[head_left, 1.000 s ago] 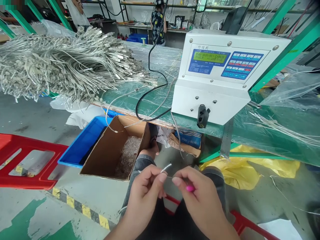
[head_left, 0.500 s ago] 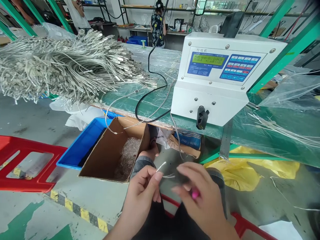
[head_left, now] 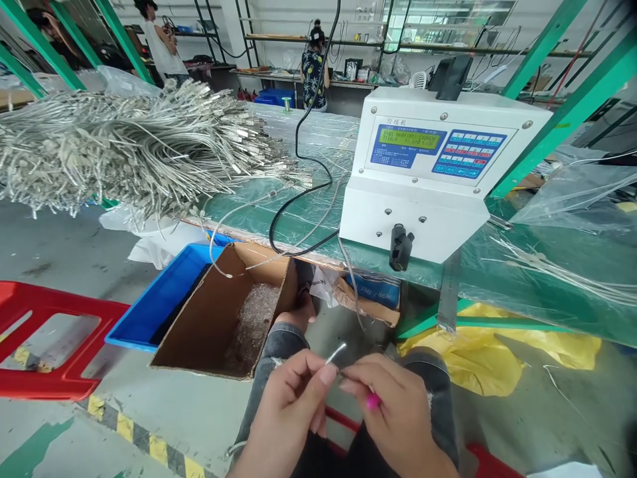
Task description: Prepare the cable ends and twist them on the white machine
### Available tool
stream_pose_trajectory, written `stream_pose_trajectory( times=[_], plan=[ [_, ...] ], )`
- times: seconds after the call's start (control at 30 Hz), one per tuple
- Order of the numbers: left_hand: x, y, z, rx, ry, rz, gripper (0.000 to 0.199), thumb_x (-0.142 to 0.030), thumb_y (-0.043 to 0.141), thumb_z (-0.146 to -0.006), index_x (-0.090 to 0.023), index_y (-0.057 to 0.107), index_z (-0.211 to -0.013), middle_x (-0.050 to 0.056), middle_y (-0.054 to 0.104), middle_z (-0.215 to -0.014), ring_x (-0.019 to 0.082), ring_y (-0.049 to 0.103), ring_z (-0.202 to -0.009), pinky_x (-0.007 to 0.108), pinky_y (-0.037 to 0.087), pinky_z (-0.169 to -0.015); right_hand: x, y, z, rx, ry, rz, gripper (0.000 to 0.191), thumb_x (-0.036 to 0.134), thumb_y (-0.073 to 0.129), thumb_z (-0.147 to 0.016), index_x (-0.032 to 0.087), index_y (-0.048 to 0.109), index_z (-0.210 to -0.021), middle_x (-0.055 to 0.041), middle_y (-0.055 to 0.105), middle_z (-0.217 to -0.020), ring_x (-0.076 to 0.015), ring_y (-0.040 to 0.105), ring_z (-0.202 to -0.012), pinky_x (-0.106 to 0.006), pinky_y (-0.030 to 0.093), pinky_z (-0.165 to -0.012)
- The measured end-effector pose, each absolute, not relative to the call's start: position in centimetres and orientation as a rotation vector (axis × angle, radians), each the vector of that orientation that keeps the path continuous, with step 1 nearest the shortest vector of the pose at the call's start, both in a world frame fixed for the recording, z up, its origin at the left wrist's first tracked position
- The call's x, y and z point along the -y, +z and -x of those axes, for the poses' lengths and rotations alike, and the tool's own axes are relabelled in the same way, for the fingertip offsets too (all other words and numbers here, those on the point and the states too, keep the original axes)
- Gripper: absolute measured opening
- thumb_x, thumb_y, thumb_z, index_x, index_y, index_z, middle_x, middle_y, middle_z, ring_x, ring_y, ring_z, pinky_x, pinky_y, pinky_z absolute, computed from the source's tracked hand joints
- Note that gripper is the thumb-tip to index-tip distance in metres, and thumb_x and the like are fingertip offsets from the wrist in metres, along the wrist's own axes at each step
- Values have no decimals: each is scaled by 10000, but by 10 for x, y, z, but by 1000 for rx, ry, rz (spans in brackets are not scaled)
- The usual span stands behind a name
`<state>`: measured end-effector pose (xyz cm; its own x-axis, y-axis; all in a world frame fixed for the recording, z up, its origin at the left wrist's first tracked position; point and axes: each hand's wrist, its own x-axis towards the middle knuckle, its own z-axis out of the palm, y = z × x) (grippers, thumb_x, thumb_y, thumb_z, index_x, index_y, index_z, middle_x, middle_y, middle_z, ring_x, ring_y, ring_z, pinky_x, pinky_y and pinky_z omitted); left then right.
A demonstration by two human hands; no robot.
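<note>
My left hand [head_left: 301,395] pinches a white cable end [head_left: 336,353] between thumb and forefinger, above my lap. Close against its fingertips, my right hand [head_left: 391,398] has its fingers closed, with a small pink object [head_left: 373,401] showing in it; whether its fingertips also grip the wires is too small to tell. Beyond both hands, a white machine [head_left: 415,199] with a lit display and keypad stands on the green bench [head_left: 308,229]. A black fitting [head_left: 401,247] sticks out of its front.
A big pile of grey cables [head_left: 149,146] covers the bench's left. Below are an open cardboard box [head_left: 199,325], a blue bin [head_left: 134,325] and a red stool [head_left: 54,302]. More wires [head_left: 557,265] lie right of the machine. Two people stand in the background.
My right hand has moved left and its spread fingers have closed beside my left fingertips. The view has tilted up slightly, showing more of the background.
</note>
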<state>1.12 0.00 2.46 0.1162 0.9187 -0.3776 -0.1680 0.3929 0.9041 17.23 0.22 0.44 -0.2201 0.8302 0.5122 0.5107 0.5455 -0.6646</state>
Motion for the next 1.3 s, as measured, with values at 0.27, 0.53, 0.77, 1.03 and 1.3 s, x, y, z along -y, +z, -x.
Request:
stream_pose_trajectory(
  times=[0.27,0.53,0.77,1.03,1.3],
  plan=[
    [0,23,-15,-1223,947,-909,391,-554,681,-817,-192,608,-691,-79,442,-433,99,425,-394,212,374,-430,-2,3,-176,1924,428,1251,364,266,423,-998,197,511,-651,24,513,-577,-106,498,-506,-248,319,-482],
    [-4,19,-10,-1252,981,-821,425,-598,691,-786,-185,618,-719,-98,400,-386,86,376,-349,210,367,-406,-1,2,-188,1912,333,1167,306,370,593,-950,227,594,-1220,-90,690,-1115,-170,707,-850,-231,550,-616],
    [-4,23,-13,-1212,947,-802,425,-580,712,-778,-187,596,-668,-91,404,-382,79,362,-348,204,340,-398,-8,9,-170,1852,418,1058,91,177,603,-938,207,670,-884,-2,719,-771,-118,683,-650,-204,505,-594],
    [-2,20,-15,-1186,1004,-826,444,-610,719,-752,-175,638,-716,-88,415,-398,83,380,-360,209,341,-405,-5,6,-172,1870,419,1186,225,222,499,-967,195,615,-777,18,638,-654,-103,596,-546,-214,403,-503],
    [1,17,-16,-1161,1010,-869,403,-570,717,-778,-173,669,-727,-86,415,-430,78,377,-364,201,352,-393,-3,1,-176,1881,371,1240,399,294,421,-1007,206,500,-625,29,519,-542,-100,512,-473,-224,355,-454]
  ],
)
